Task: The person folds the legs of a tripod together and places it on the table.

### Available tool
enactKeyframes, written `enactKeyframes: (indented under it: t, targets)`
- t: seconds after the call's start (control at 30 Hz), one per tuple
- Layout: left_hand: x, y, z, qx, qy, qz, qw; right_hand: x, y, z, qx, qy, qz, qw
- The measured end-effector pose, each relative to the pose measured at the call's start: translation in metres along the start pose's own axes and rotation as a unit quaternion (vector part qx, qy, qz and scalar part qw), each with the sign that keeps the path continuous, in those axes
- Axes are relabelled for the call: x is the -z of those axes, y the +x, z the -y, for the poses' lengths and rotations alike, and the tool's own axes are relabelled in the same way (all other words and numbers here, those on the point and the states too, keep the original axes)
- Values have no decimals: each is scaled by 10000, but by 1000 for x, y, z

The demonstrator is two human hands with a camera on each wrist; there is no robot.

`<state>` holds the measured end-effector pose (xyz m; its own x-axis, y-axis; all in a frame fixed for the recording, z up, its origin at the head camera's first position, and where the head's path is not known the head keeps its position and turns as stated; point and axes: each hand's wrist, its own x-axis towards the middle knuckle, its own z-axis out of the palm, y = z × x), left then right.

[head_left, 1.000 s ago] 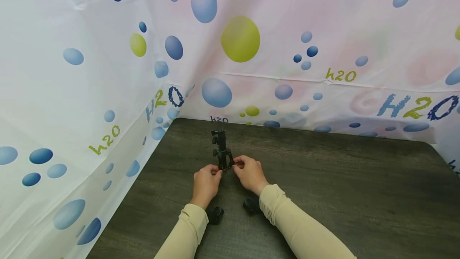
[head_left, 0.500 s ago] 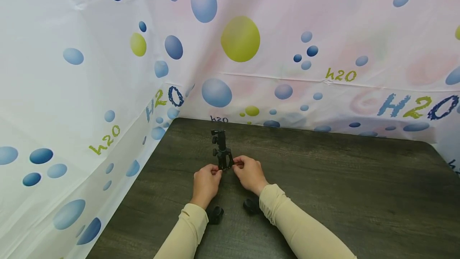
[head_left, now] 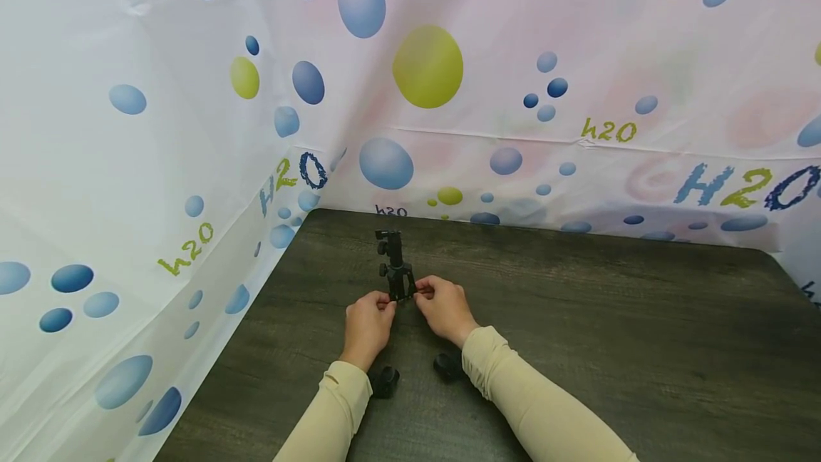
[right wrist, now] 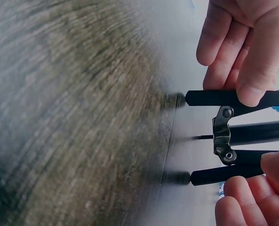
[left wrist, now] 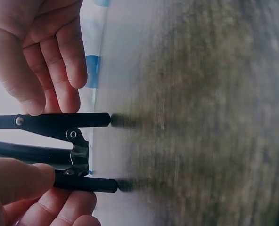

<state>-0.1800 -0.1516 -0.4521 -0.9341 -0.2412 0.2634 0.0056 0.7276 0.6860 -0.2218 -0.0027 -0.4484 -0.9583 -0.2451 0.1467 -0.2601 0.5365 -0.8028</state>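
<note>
A small black tripod stands upright on the dark wood-grain table, its legs close together. My left hand pinches the lower left leg between thumb and fingers. On the other side, my right hand pinches the right leg the same way. Close up in the left wrist view, a metal bracket joins the legs near their lower ends. Dark feet tip the legs, right at the tabletop in the right wrist view. Knobs stick out on the left of the tripod's column.
The table reaches back to a white sheet printed with blue and green dots and lettering. The sheet also runs along the table's left side. Dark rounded wrist devices show below both wrists.
The head view has shifted very slightly. Both hands keep their grip on the tripod legs, and the tripod stays where it was.
</note>
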Motion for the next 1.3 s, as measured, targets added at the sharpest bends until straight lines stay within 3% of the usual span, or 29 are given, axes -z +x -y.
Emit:
enactKeyframes:
  t: [1.3]
  targets:
    - [1,0,0,127,73,23,9999,1,-4,3,66,-32,53,10000]
